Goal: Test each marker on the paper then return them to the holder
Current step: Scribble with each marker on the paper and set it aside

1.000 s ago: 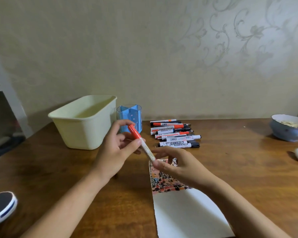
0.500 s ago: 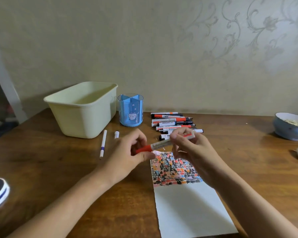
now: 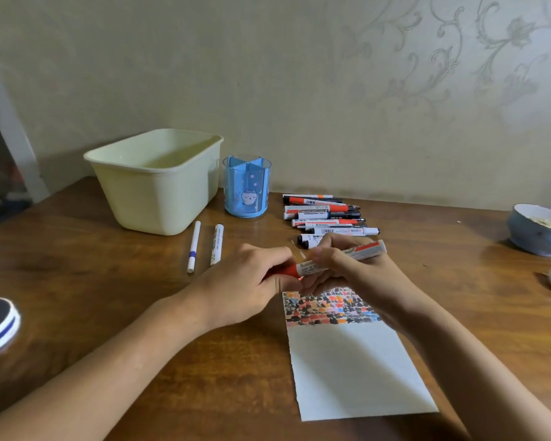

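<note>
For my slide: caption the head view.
Both hands grip a red-capped marker above the scribbled paper.

Two hands (image 3: 299, 275), one holder (image 3: 246, 186), one tub (image 3: 156, 183), one paper (image 3: 357, 370) (marker pile uncountable).

Holder (image 3: 246, 189) between tub (image 3: 159, 183) and markers (image 3: 326, 216)

Cream plastic tub (image 3: 159, 183) on wooden table (image 3: 77, 265), blue bowl (image 3: 536, 229) far right
</note>
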The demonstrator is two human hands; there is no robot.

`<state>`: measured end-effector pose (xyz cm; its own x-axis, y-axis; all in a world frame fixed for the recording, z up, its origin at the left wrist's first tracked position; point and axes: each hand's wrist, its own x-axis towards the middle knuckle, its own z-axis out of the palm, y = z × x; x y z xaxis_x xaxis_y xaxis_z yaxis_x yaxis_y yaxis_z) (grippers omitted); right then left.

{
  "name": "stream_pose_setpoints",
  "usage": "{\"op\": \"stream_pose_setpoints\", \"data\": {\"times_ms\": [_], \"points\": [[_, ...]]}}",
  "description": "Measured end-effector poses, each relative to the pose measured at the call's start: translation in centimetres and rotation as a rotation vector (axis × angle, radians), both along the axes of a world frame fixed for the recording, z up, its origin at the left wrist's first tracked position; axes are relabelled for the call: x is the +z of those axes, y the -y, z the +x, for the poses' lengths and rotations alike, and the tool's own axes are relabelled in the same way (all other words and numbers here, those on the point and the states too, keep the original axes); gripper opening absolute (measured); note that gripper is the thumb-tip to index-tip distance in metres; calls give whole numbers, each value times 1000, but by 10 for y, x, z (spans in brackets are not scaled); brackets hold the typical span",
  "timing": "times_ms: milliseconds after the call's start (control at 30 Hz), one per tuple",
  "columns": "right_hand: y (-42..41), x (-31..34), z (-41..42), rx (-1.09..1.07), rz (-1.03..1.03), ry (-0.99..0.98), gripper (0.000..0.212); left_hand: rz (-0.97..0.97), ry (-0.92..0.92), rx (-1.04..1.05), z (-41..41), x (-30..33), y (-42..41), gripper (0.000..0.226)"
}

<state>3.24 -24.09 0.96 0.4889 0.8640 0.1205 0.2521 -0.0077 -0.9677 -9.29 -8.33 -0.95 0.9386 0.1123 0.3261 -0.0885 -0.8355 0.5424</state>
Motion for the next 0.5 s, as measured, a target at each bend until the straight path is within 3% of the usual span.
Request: {"op": "stream_pose_setpoints", "data": {"times_ms": [167, 333, 500], "points": [[5, 6, 5, 33, 32, -6, 26, -83, -114, -62, -3, 8, 0, 18], [35, 15, 48, -243, 194, -114, 27, -157, -51, 46, -12, 16, -30, 16], [29, 4, 45, -221, 20, -37, 25, 71, -187, 100, -7, 2, -19, 17]]}}
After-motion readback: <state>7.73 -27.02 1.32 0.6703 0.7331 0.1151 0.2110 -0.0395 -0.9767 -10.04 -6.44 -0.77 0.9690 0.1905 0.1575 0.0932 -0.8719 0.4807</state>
